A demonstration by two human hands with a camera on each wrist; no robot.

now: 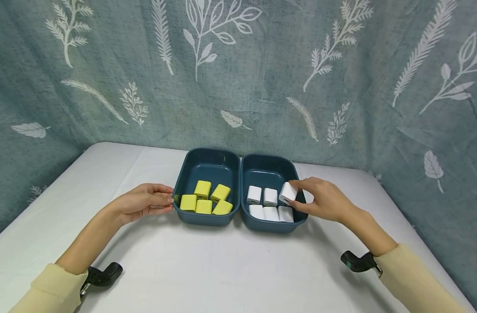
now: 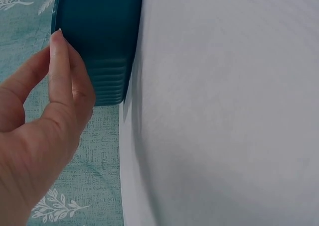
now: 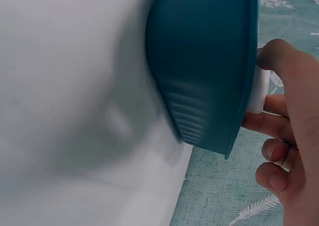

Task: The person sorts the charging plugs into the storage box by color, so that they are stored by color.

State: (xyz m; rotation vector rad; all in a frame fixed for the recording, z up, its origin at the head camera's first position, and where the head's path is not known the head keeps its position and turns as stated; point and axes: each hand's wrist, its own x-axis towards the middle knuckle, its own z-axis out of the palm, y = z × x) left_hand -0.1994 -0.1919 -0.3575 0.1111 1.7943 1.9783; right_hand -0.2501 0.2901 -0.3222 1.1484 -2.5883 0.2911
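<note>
Two dark blue bins stand side by side in the head view. Several yellow blocks lie in the front part of the left bin. Several white power adapters lie in the right bin. My right hand pinches one white adapter between thumb and fingers, tilted, at the right bin's right side. In the right wrist view the bin wall partly hides this adapter. My left hand holds the left bin's left rim with its fingertips; the left wrist view shows the thumb at that rim.
A white cloth covers the table under both bins. Behind it hangs a green-blue curtain with white leaf prints, close to the bins' back edges. A black wrist device sits at each sleeve.
</note>
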